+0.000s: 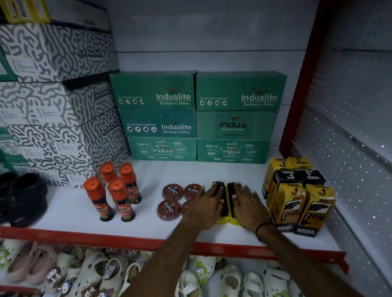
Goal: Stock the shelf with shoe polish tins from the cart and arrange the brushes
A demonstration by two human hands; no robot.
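Two brushes (226, 201) lie side by side near the middle of the white shelf (142, 222), bristles up, yellow backs showing at the near end. Your left hand (207, 205) lies flat over the left brush and your right hand (247, 208) lies flat over the right one, fingers spread and extended, pressing rather than gripping; neither hand is closed around anything. The brushes touch each other along their inner sides. Just left of your left hand sit the four round polish tins (171, 200) in a square cluster, one partly hidden under your wrist. Further left stand four orange-capped bottles (112, 189), with bare shelf between them and the tins. Tight on the right, the yellow and black cartons (298, 197) stand just beside your right hand. Behind, green boxes (196, 117) are stacked against the back, with open shelf in front of them. The red front edge (119, 241) runs under your forearms.
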